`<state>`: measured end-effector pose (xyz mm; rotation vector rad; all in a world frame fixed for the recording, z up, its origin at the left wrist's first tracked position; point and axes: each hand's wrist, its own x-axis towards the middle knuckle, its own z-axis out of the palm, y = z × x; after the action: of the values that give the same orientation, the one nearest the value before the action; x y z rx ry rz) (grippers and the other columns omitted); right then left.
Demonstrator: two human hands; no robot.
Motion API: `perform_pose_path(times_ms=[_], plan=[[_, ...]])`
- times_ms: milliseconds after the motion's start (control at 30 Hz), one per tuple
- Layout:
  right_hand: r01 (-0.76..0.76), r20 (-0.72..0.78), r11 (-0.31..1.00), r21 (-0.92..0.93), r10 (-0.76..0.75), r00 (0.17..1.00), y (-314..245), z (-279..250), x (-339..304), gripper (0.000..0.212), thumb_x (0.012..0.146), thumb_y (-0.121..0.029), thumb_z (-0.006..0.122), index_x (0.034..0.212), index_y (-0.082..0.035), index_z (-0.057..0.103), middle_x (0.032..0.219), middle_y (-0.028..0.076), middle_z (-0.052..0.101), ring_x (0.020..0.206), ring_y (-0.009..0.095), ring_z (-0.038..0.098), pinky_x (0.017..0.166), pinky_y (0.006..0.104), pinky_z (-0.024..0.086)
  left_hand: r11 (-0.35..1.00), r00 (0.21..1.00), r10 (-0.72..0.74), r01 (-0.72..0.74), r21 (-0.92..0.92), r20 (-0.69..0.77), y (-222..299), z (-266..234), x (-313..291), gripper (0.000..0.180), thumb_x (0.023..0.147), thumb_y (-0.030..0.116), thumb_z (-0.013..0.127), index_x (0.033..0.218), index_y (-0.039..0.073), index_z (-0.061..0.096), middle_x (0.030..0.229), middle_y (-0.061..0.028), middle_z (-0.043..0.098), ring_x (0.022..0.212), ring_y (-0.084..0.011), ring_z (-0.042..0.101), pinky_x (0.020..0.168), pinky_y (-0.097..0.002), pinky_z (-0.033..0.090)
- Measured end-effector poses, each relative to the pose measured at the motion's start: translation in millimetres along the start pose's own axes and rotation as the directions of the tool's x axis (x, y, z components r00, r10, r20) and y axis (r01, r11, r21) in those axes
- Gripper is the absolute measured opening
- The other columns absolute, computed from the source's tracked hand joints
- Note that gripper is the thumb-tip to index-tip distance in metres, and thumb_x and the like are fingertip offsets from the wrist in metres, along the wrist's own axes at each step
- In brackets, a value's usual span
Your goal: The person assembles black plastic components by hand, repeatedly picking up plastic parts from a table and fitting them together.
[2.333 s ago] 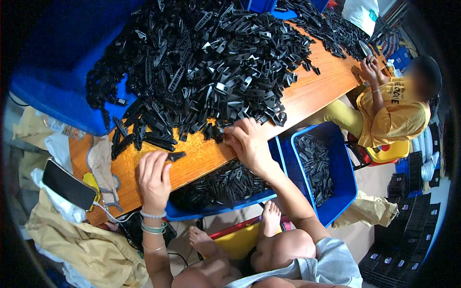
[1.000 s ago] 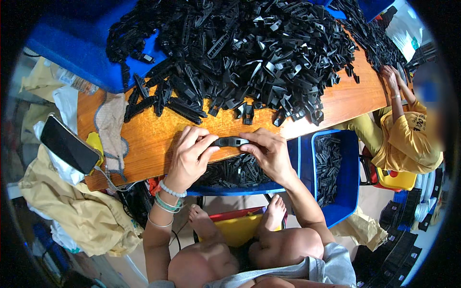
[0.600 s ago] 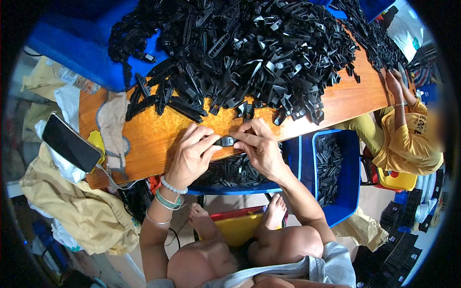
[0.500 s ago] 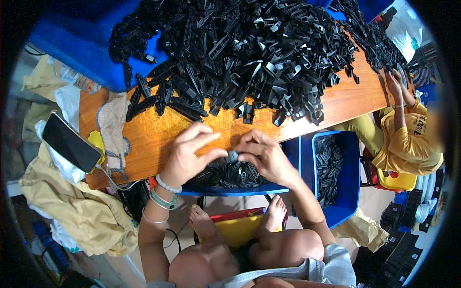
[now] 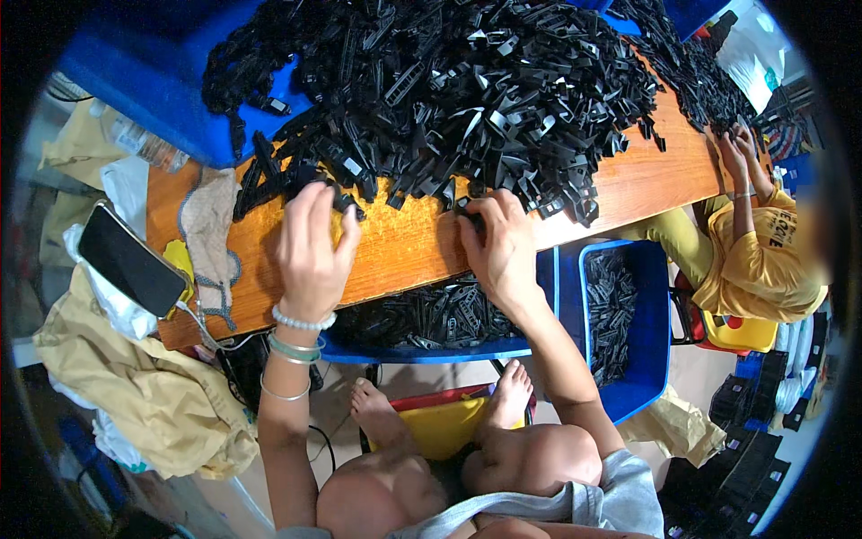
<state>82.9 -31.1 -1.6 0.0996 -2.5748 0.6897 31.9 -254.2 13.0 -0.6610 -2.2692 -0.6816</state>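
Observation:
A big heap of black plastic parts (image 5: 503, 99) covers the far side of the wooden table (image 5: 646, 184). My left hand (image 5: 314, 247) reaches to the heap's near left edge. Its thumb stands apart from the fingers, whose tips are at loose black parts (image 5: 346, 202). Farther right, my right hand (image 5: 501, 247) has its fingers bent down around a small black plastic part (image 5: 471, 214) at the heap's front edge, mostly hidden by the fingers. Below the table edge, between my forearms, sits a blue bin (image 5: 431, 353) holding more black pieces.
A second blue bin (image 5: 660, 341) with black parts stands right of my arm. A phone (image 5: 130, 260) on a cable and a grey cloth (image 5: 208, 220) lie at the left. Another person in a yellow shirt (image 5: 754, 260) works at the far right.
My hands were close together over the near bin with a small dark part between them. Now they are apart and farther forward, at the heap's edge; the dark part no longer shows between them.

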Motion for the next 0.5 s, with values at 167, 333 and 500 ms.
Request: perform_pose_path(times_ms=[167,333,500], plan=[[-0.217,0.033,0.899,0.381,0.222,0.975,-8.9,-18.1,-8.9,0.031,0.079,0.005,0.065,0.109,0.0,0.062,0.099,0.015,0.057,0.083,0.027,0.061,0.074,0.032,0.051,0.438,0.864,-0.432,0.451,-0.778,0.258,30.6,-12.7,-30.9,0.03,0.082,-0.01,0.063,0.111,-0.007,0.061,0.112,-0.0183,0.064,0.102,-0.0265,0.065,0.088,-0.0344,0.052],[-0.192,0.249,0.931,0.312,0.115,0.962,-6.4,-26.5,-16.1,0.029,0.076,-0.005,0.075,0.103,0.001,0.067,0.105,0.013,0.062,0.099,0.028,0.06,0.086,0.0354,0.049,0.652,0.835,-0.258,0.521,-0.55,0.485,16.5,-14.7,-29.8,0.023,0.083,-0.009,0.06,0.105,-0.002,0.068,0.108,-0.0139,0.066,0.1,-0.0281,0.064,0.088,-0.0333,0.05],[-0.207,0.229,0.916,0.343,0.132,0.964,0.5,-24.4,-14.9,0.029,0.075,-0.005,0.076,0.102,0.001,0.069,0.098,0.012,0.064,0.092,0.028,0.059,0.082,0.0361,0.047,0.868,0.915,-0.046,0.235,-0.438,0.401,13.0,-13.0,-18.8,0.024,0.08,-0.009,0.062,0.103,-0.003,0.069,0.101,-0.014,0.066,0.094,-0.03,0.061,0.084,-0.0361,0.05]])
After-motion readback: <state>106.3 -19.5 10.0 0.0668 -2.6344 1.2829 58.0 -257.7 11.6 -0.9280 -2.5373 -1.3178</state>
